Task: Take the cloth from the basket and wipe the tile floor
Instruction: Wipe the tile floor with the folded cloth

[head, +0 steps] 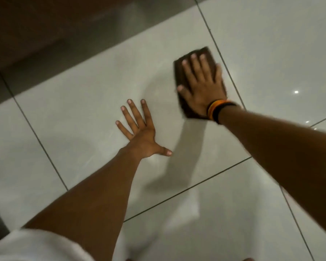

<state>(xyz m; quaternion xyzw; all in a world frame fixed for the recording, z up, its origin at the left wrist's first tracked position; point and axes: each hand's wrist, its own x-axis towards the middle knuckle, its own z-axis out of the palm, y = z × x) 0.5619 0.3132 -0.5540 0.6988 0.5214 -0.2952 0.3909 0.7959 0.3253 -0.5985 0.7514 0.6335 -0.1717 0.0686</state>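
The right hand is pressing the brown cloth flat against the tile floor at two o'clock, its grip spread to keep the fabric down. The left hand, fingers splayed, is bracing on the tile at center, likely bearing weight.

Large glossy pale tiles cover the floor, divided by thin dark grout lines that run diagonally. Above and left of the central tile, a dark brown mass borders the floor; it may be furniture or a wall base, too blurred to tell. Right of that tile, small bright light reflections glint on the glaze.
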